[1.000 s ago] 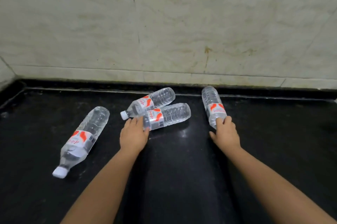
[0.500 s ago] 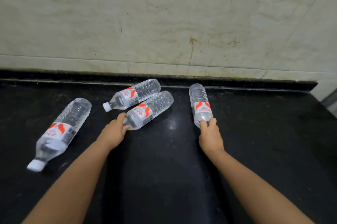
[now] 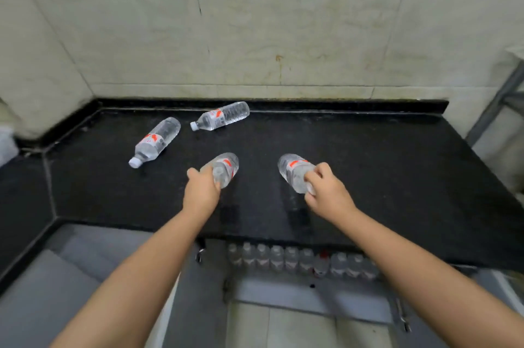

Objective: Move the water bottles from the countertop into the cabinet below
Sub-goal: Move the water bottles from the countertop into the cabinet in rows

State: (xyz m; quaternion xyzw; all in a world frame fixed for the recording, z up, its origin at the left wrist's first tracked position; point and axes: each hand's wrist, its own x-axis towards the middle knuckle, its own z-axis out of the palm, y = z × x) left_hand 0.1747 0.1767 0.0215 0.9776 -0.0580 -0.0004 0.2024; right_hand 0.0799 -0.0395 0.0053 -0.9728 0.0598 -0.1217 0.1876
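Bottles: left hand and right hand now each closed around one, lifted off counter; cabinet below, two remain beyond.

You see clear bottles with red-and-white labels and white caps on a black counter; the wall is cream, faintly veined tile.

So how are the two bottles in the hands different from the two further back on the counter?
The bottle in the left hand and the bottle in the right hand are gripped at the cap end, bases pointing away. The bottle at the left and the bottle near the wall lie untouched on the countertop, white caps showing. All four are clear with red-and-white labels.
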